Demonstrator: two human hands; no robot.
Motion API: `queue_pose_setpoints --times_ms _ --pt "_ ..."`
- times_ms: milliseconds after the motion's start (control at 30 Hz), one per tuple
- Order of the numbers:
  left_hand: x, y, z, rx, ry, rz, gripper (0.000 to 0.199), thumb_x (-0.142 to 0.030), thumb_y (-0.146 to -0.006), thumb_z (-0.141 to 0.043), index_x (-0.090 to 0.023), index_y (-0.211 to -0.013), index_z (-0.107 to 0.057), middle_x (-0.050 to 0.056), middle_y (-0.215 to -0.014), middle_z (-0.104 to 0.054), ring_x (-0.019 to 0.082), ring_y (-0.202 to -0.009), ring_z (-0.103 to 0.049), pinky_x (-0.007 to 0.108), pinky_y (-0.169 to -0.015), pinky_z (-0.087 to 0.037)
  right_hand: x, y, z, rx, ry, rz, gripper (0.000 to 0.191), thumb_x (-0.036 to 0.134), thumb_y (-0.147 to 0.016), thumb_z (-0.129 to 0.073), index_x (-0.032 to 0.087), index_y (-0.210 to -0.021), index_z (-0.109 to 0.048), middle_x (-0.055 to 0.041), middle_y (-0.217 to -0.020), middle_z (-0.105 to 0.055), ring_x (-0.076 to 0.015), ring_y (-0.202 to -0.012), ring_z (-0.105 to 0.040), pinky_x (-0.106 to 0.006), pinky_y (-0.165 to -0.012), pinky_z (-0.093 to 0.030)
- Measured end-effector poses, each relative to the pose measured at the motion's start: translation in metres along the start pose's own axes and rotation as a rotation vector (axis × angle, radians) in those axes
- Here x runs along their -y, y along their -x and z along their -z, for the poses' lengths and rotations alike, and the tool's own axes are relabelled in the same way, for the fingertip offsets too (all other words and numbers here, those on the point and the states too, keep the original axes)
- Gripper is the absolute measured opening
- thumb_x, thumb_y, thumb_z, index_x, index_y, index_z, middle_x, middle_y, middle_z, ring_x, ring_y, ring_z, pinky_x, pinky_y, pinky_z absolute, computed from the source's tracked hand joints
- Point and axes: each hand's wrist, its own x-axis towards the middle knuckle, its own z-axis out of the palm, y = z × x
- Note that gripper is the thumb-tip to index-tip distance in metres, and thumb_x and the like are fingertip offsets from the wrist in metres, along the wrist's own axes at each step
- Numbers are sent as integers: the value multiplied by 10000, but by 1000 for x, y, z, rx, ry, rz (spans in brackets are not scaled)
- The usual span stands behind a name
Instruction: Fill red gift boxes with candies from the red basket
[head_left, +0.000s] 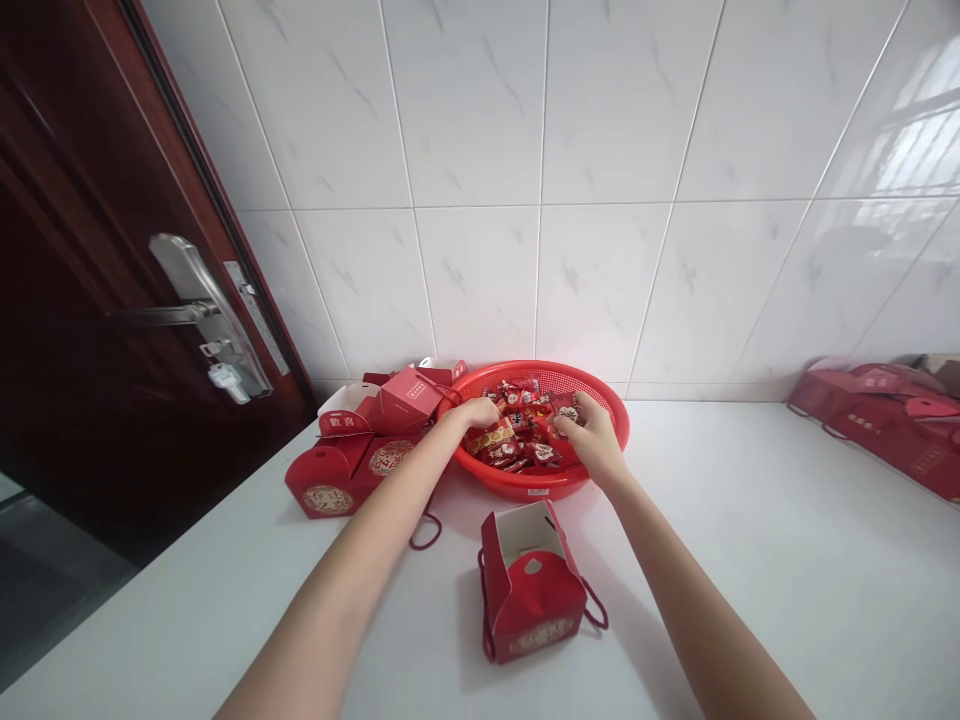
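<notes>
A red plastic basket (616, 420) stands against the wall, filled with small wrapped candies (517, 420) in red and gold. My left hand (480, 412) reaches in over its left side, fingers curled down among the candies; what they hold, if anything, is hidden. On the right side of the basket, my right hand (592, 428) has thumb and fingers closed about a red wrapped candy (568, 420). Between my forearms, in front of the basket, stands a red gift box (541, 595) with its top open, a white inside and cord handles.
Several red gift boxes (360, 460) are clustered left of the basket, one lying on top. More red boxes (877, 420) sit at the far right of the white table (720, 500). A tiled wall rises behind; a dark door (90, 250) with keys in its lock is at left.
</notes>
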Motion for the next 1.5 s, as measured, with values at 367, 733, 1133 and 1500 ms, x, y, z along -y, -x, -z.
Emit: queue_pose_setpoints --times_ms 367,733,1133,1500 --pt "-12 15 16 -323 221 22 185 -220 -659 -710 -200 -480 -669 -8 -509 -627 196 -712 -637 273 -656 -433 -3 -2 0 8 -14 5 158 321 -649 -585 241 -774 -533 -4 -739 -669 -221 -732 -630 -353 -663 -491" --pt "-14 14 11 -316 502 -179 222 -350 -595 -795 -181 -575 -653 -4 -586 -671 151 -602 -600 284 -645 -461 -2 -1 -1 5 -31 2 154 318 -648 -598 243 -760 -524 9 -710 -656 -208 -698 -621 -348 -653 -498" --pt "-15 12 9 -140 614 -275 273 -341 -556 -856 -166 -703 -706 15 -704 -716 184 -710 -650 321 -738 -505 -2 -2 -1 9 -64 -6 157 317 -633 -600 242 -747 -523 5 -707 -670 -217 -721 -649 -355 -676 -519" --pt "-43 40 11 -47 863 -340 380 -444 -690 -819 -153 -896 -689 9 -800 -716 145 -695 -660 310 -753 -539 2 -2 -1 15 -182 -62 212 320 -663 -649 250 -771 -481 15 -712 -689 -204 -634 -662 -357 -642 -542"
